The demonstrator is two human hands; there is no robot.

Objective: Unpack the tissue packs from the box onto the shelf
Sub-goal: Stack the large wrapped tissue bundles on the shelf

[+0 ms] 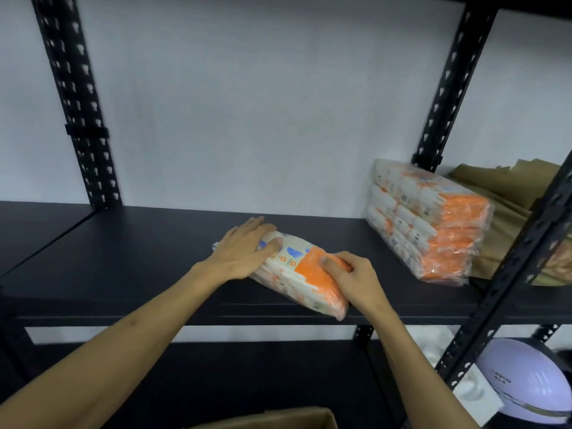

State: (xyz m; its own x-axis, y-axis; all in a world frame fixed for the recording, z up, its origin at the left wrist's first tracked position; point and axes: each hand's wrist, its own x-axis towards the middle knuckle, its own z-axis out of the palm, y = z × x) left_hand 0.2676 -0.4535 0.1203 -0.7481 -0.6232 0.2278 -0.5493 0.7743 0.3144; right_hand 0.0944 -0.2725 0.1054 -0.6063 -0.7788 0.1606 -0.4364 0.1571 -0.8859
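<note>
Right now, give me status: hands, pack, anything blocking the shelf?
Left hand flat on tissue pack, right hand gripping its near end. Pack lying on shelf. Stack of packs stands apart to the right; nothing blocking.

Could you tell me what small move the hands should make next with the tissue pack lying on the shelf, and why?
Probably slide the tissue pack right and back toward the stack of tissue packs. It lies askew, with its near corner over the front edge of the shelf and well apart from the stack. The left hand rests flat on it and the right hand grips its orange end, so both seem placed to push.
</note>
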